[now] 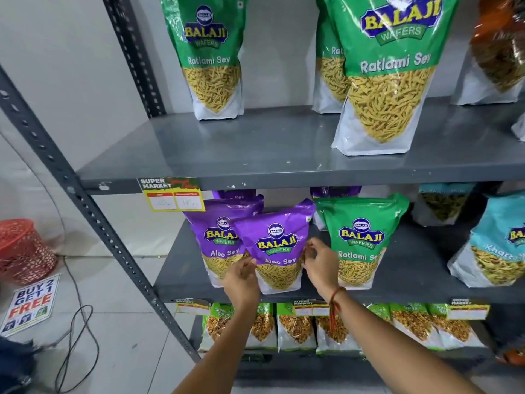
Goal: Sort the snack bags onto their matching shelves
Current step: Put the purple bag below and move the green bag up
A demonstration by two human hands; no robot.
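A purple Aloo Sev bag [277, 251] stands slightly tilted at the front of the middle shelf [420, 268], in front of another purple Aloo Sev bag [216, 237]. My left hand [241, 277] rests against its lower left edge with loose fingers. My right hand [319, 264] hovers at its right edge, fingers curled and apart, gripping nothing. A green Ratlami Sev bag [359, 243] stands just right of my right hand on the same shelf. More green Ratlami Sev bags [389, 72] stand on the upper shelf [255, 155].
Teal snack bags [494, 245] fill the right of the middle shelf. Small green bags [295, 325] line the lower shelf. A slanted metal upright [85, 200] is at left. On the floor lie a red basket [22, 251], a sign [31, 302] and a cable [79, 336].
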